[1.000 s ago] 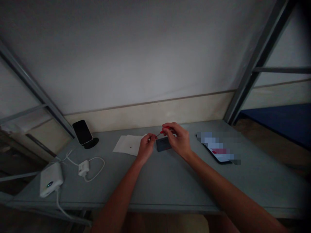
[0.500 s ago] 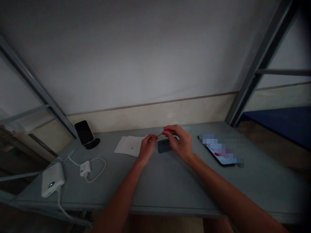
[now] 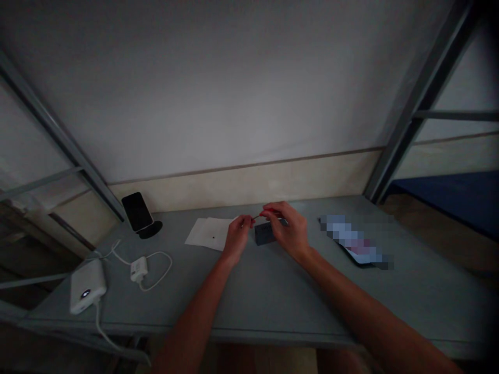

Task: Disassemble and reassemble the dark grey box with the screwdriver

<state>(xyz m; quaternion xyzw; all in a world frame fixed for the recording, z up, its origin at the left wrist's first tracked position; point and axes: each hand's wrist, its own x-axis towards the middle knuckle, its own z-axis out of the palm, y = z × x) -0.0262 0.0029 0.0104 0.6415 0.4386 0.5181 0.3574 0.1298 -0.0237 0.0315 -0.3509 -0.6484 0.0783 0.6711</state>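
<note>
Toward the far edge of a grey desk (image 3: pixel 273 301), left of its middle, lie white paper sheets (image 3: pixel 206 232). Just right of them is a person's left hand (image 3: pixel 236 239), fingers pinched together at the tip of a thin shaft; whether they grip the shaft or some tiny piece is too small to tell. The shaft belongs to a red-handled tool (image 3: pixel 266 213), near the middle of the desk's far edge, its long axis running left to right between the hands. Beside it sits a dark box (image 3: pixel 264 235), partly hidden by the right hand (image 3: pixel 290 228), whose fingers grip the red handle, shaft pointing left.
</note>
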